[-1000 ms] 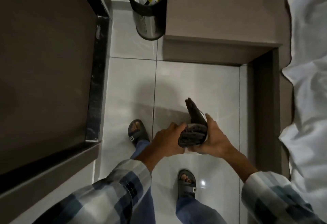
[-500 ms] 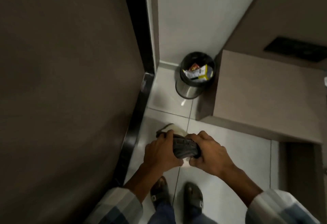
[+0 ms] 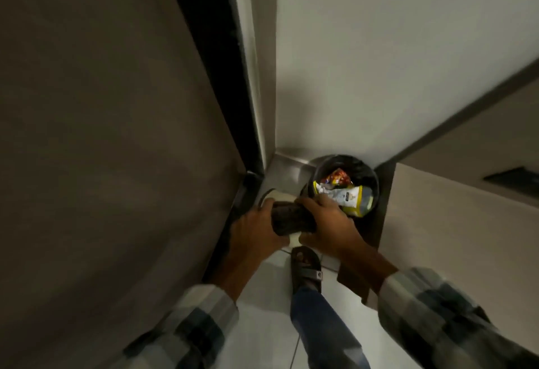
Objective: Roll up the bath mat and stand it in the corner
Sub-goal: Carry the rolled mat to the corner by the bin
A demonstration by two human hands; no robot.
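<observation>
Dark, rough-woven, the rolled bath mat (image 3: 291, 219) lies crosswise between my hands above the floor, near the far corner. My left hand (image 3: 256, 231) clenches its left end; my right hand (image 3: 329, 225) wraps the right end. Just right, the bin (image 3: 345, 184) crowds the corner; the dark door edge (image 3: 233, 217) hems the left. Pale tile (image 3: 262, 310) stays open near my sandal (image 3: 306, 266).
</observation>
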